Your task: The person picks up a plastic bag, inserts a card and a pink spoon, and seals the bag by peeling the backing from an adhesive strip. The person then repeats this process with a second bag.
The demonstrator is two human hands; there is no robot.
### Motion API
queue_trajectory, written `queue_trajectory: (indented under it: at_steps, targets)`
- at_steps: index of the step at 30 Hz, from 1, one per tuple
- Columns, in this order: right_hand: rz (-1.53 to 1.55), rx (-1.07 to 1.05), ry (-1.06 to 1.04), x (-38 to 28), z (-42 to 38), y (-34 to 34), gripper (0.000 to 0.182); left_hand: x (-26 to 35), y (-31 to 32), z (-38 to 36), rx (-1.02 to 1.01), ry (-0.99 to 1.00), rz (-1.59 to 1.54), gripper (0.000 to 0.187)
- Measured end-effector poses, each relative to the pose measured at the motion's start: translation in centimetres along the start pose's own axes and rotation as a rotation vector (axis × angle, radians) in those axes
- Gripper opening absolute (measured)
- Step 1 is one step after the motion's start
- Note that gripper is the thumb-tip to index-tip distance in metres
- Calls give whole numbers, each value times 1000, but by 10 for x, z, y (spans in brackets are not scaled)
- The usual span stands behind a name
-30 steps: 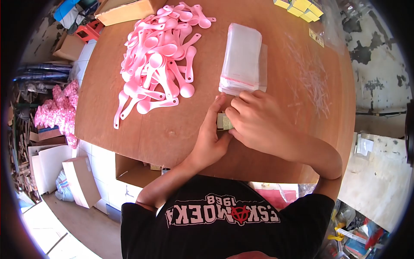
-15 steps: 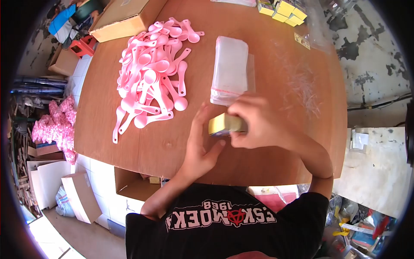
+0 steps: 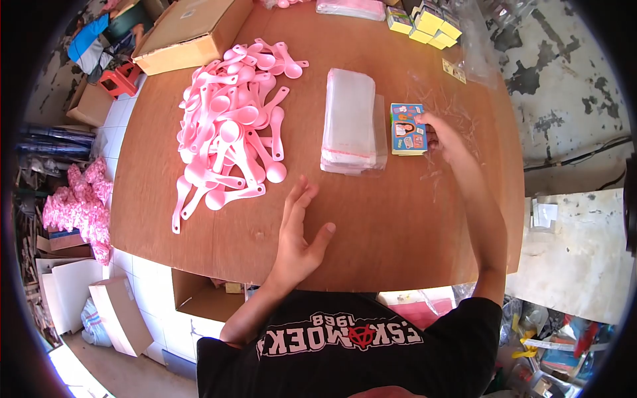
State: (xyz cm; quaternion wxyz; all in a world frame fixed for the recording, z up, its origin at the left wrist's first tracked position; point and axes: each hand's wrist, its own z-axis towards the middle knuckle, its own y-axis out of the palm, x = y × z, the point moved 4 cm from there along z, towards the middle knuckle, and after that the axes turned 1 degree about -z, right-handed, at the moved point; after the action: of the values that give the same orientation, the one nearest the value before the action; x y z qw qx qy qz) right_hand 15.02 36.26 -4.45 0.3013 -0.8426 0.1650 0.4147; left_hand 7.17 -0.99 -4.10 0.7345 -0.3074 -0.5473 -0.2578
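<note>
My right hand (image 3: 443, 138) grips the right edge of a stack of printed cards (image 3: 406, 132), thumb on the top face and fingers along the side. The top card is blue with a small picture, and the stack's side is yellow. Just left of it lies a pile of clear plastic bags (image 3: 348, 113). My left hand (image 3: 296, 242) hovers over the near part of the table with its fingers apart and nothing in it. Closest to it on the left is a heap of pink plastic spoons (image 3: 229, 132).
A closed cardboard box (image 3: 192, 40) sits at the back left of the wooden table (image 3: 219, 249). More card stacks (image 3: 431, 25) stand at the back right, near another pack of plastic bags (image 3: 350, 8). Thin plastic strips (image 3: 458, 109) lie scattered to the right.
My right hand has carried the card stack from between both hands to the table's right side, beside the plastic bags. My left hand stays near the same place, open.
</note>
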Motion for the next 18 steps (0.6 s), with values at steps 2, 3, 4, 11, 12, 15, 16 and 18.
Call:
queue_trajectory:
  at_steps: [2,3,4,11,12,15,16,18]
  targets:
    - [26,19,28,-2,8,4,34,1,-2,1,17,16,39,61]
    - [42,-3,59,-2,12,7,33,1,-2,0,17,3,18,60]
    - [58,-26,90,-2,15,9,32,0,-2,0,17,-10,-4,59]
    - [-103,1,66,-21,6,11,30,1,-3,0,-24,-20,23,58]
    - [-233,111,-98,-26,3,9,31,2,-3,1,-24,-17,22,57]
    - [-333,294,-411,-31,0,4,32,4,-2,1,-4,-3,20,54]
    - [-303,363,-564,-36,-3,4,33,4,-3,1,22,10,17,52]
    - [-136,274,-517,-38,-38,21,34,8,-4,0,-8,36,24,52]
